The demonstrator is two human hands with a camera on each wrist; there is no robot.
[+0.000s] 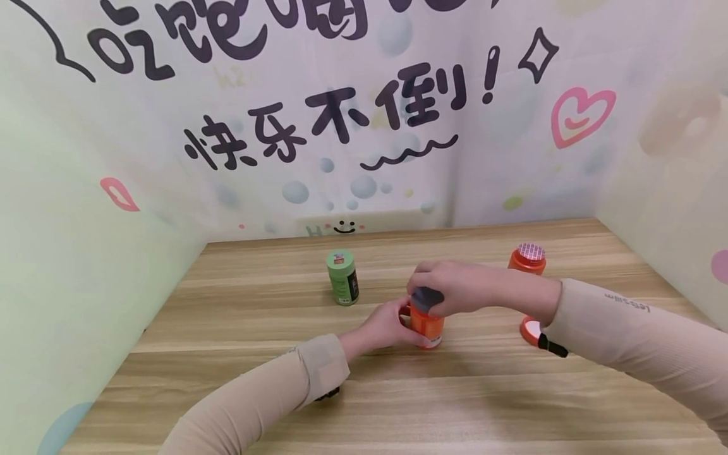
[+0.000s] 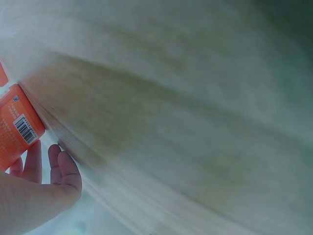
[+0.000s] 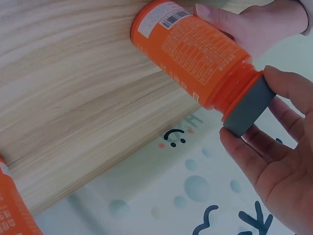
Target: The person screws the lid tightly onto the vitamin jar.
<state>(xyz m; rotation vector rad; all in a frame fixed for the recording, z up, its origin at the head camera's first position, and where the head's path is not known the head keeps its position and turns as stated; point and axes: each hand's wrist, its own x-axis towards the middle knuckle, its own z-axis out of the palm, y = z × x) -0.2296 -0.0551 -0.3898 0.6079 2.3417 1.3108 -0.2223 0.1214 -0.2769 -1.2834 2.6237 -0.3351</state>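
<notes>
An orange bottle (image 1: 426, 327) with a printed label and barcode stands on the table between the hands. My left hand (image 1: 389, 327) holds it around its side; in the left wrist view only part of the bottle (image 2: 17, 127) and that hand (image 2: 41, 196) show. At the bottle's mouth is a dark grey cap (image 3: 249, 107), with an orange rim and ridged orange neck visible below it. My right hand (image 1: 457, 287) grips the cap from above, its thumb and fingers (image 3: 247, 156) on opposite sides of the cap's edge.
A green bottle (image 1: 343, 278) with a green lid stands behind the left hand. A second orange bottle (image 1: 526, 262) with a patterned seal over its mouth stands behind the right forearm, which partly hides it. An orange-rimmed lid (image 1: 530, 330), white inside, lies beneath that forearm.
</notes>
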